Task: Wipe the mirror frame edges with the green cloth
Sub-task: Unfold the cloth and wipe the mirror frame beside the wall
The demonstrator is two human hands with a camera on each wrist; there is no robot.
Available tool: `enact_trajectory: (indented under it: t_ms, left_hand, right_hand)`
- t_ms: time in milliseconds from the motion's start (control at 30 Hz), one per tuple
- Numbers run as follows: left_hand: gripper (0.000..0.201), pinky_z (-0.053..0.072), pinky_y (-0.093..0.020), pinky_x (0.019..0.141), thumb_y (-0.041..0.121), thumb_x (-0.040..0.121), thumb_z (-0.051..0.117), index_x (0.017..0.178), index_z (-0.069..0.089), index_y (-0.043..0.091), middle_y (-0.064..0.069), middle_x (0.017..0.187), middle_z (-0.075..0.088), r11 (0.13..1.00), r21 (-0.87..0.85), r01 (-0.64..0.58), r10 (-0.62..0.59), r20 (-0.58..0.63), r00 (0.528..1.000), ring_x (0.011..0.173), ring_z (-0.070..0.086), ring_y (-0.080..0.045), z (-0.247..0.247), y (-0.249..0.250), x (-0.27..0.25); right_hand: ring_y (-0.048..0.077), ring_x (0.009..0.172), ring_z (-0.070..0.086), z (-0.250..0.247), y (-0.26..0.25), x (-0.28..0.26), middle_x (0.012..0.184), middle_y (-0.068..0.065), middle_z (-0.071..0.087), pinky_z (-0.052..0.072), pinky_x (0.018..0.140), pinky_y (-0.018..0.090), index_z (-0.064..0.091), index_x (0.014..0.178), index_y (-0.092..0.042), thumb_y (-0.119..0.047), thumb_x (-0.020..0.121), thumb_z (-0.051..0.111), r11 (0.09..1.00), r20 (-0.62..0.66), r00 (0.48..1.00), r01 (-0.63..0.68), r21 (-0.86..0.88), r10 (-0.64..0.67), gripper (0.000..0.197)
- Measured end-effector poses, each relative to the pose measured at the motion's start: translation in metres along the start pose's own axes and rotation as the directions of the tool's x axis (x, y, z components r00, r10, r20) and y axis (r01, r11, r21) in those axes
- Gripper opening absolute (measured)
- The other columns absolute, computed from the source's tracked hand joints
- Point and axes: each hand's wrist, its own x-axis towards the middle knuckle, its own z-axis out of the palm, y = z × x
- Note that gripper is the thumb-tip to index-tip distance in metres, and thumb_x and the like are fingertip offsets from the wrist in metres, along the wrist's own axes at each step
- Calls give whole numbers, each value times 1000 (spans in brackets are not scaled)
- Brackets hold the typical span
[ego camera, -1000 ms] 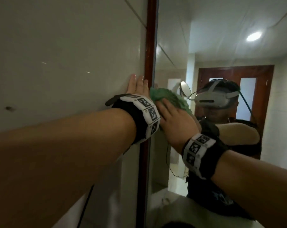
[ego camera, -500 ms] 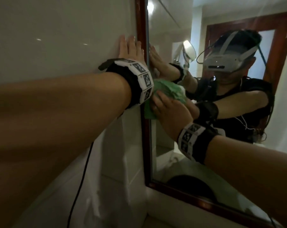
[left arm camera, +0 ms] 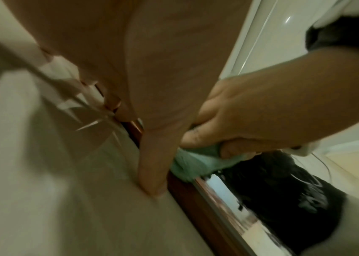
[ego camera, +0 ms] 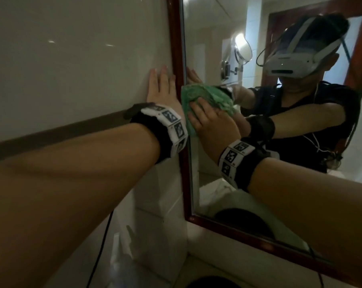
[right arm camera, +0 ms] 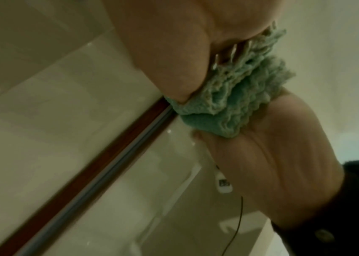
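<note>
Head view: right hand (ego camera: 214, 125) fingers grip green cloth (ego camera: 205, 94) against mirror frame (ego camera: 177, 59).

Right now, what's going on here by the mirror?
A person is wiping a mirror's wooden frame. The right hand grips a bunched green cloth and presses it against the frame's left side, where wood meets glass. The left hand lies flat on the tiled wall just beside the frame, fingers straight, as if for support. The cloth sits partway up that side; the bottom rail lies below it.
</note>
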Motion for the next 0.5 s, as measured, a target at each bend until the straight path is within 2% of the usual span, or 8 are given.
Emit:
enact_trajectory:
  t_ms: [33,100,133,200,300,400,500]
  left_hand:
    - [65,-5,-57,112,41,96,16,151,0,11,-16,158,-5,998,-61,7,-6,7,1000,143,-7,-40,5,5,-6]
    - [63,-3,-57,115,35,93,4,150,-4,9,-15,158,-10,993,-118,8,0,69,998,143,-10,-39,16,17,-20]
    - [63,-4,-56,115,34,93,3,149,-4,6,-15,157,-11,993,-116,-4,16,100,995,143,-11,-39,21,24,-28]
    - [62,-8,-56,114,33,96,11,149,-2,2,-15,158,-8,992,-123,-39,54,120,991,143,-12,-39,30,38,-44]
    - [63,-9,-55,112,33,98,21,149,2,1,-15,158,-4,991,-118,-67,79,101,992,143,-10,-39,36,47,-62]
    - [69,-6,-55,113,38,97,26,149,-1,1,-17,158,0,984,-154,-84,94,60,994,143,-7,-38,35,49,-71]
    - [68,-6,-54,113,38,96,27,150,2,4,-17,158,0,983,-160,-84,95,62,994,143,-7,-38,43,55,-81]
  right_hand:
    - [29,148,11,6,-6,-9,160,9,14,25,113,43,18,152,-12,-25,97,37,999,76,997,33,8,-34,59]
    - [30,148,1,21,-20,-32,161,9,3,18,117,45,8,153,-10,-24,100,34,995,186,978,89,37,-94,60]
    - [31,148,-1,29,-28,-45,161,9,1,17,117,45,7,153,-10,-23,100,34,992,239,962,120,49,-128,61]
    - [30,148,-3,40,-40,-65,161,9,-1,15,117,45,4,153,-9,-23,100,35,986,315,934,160,52,-168,63]
    - [28,148,-4,35,-35,-59,161,7,-2,15,117,44,4,153,-12,-23,99,36,985,284,943,163,53,-172,64]
    - [27,149,-4,18,-21,-42,162,6,-4,21,115,42,3,153,-16,-25,99,36,995,210,973,80,57,-90,64]
    - [27,148,-6,9,-25,-43,161,7,-6,21,115,41,-1,153,-14,-26,100,33,998,251,966,57,32,-63,64]
